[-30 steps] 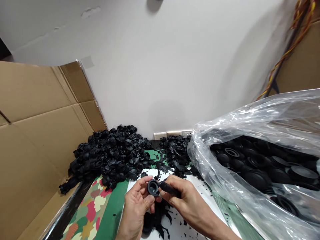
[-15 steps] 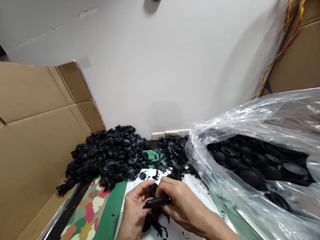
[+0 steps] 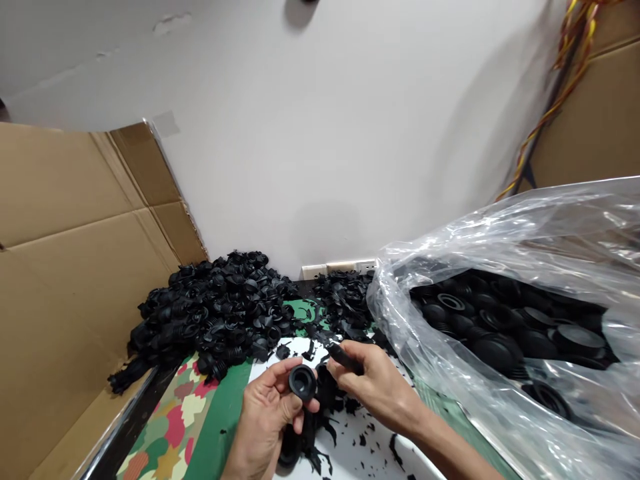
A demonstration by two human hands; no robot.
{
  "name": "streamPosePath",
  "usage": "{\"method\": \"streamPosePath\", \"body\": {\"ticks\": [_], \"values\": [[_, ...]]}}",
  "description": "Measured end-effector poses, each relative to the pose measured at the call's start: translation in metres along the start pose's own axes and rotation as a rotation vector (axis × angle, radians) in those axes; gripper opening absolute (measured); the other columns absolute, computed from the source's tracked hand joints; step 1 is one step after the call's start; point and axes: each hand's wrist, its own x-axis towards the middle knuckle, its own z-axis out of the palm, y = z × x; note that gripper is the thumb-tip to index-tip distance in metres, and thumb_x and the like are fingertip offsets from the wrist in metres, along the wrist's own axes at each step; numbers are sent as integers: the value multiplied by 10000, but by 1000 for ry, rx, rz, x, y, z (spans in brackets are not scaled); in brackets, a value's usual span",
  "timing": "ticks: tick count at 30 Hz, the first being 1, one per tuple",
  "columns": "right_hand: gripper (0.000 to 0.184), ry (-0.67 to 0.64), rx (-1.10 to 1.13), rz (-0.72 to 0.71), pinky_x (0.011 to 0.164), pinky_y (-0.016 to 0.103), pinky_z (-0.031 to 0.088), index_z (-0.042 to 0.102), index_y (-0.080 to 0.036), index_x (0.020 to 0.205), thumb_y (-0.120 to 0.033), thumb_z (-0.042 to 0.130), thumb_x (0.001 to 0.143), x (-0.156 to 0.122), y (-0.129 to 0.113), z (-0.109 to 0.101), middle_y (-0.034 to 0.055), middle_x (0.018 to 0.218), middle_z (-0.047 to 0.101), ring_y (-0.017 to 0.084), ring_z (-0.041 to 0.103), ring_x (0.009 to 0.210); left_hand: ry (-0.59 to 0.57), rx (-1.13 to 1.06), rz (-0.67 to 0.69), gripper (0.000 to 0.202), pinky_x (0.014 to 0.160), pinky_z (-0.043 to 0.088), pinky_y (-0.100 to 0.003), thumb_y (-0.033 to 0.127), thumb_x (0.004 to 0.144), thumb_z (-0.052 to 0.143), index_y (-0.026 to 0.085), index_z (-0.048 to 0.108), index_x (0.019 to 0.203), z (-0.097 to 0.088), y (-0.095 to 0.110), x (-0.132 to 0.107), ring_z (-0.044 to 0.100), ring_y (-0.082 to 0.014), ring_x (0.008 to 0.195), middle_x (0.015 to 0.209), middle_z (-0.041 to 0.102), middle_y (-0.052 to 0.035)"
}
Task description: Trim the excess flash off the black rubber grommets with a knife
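My left hand (image 3: 267,413) is closed around a round black rubber cap (image 3: 303,383), pinched between thumb and fingers with its hollow, ringed end facing up toward me. My right hand (image 3: 377,387) grips a slim black stick-like tool (image 3: 346,359), its narrow end pointing up and left, apart from the cap; its exact kind is unclear. Dark rubber (image 3: 326,390) shows between the hands, and I cannot tell whether my right fingers touch it. Under both hands, black rubber scraps (image 3: 317,457) lie on a white sheet (image 3: 367,457).
A large heap of black rubber parts (image 3: 215,307) stands at left, beside a cardboard panel (image 3: 65,267). Thin scraps (image 3: 345,300) are piled by the wall sockets (image 3: 340,268). At right a clear plastic bag (image 3: 395,293) holds several black caps (image 3: 500,353).
My right hand has drawn away to the right and up with the tool, whose narrow end now points away. My left hand has turned the cap so its hollow end faces me.
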Motion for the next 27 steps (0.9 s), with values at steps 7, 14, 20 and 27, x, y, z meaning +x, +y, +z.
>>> {"method": "streamPosePath", "body": {"ticks": [7, 14, 20, 27], "values": [[142, -78, 72, -224, 573, 240, 387, 584, -173, 612, -91, 538, 718, -8, -7, 3, -13, 643, 575, 137, 523, 620, 22, -45, -42, 388, 378, 377, -132, 235, 545, 838, 176, 726, 911, 3, 3, -1, 590, -107, 490, 624, 667, -36], [230, -21, 14, -346, 583, 226, 407, 635, -176, 688, 29, 533, 668, -10, -11, 8, 0, 690, 591, 134, 550, 641, 21, -24, -9, 407, 361, 365, -135, 202, 505, 849, 175, 738, 896, 1, -2, 3, 544, -97, 458, 577, 643, -15], [259, -69, -137, -361, 519, 203, 375, 630, -177, 681, 50, 527, 609, -11, -9, 15, -2, 672, 567, 126, 526, 589, 71, 49, -9, 380, 356, 334, -121, 98, 517, 812, 174, 746, 883, -2, -7, 5, 412, -19, 359, 551, 605, 34], [234, -76, -435, -405, 476, 224, 308, 606, -187, 699, -2, 509, 595, -13, -13, 20, 16, 700, 606, 134, 519, 531, 56, 69, 37, 337, 570, 491, -192, 164, 556, 807, 149, 745, 886, -3, -6, 5, 624, -154, 650, 740, 721, -69]]}}
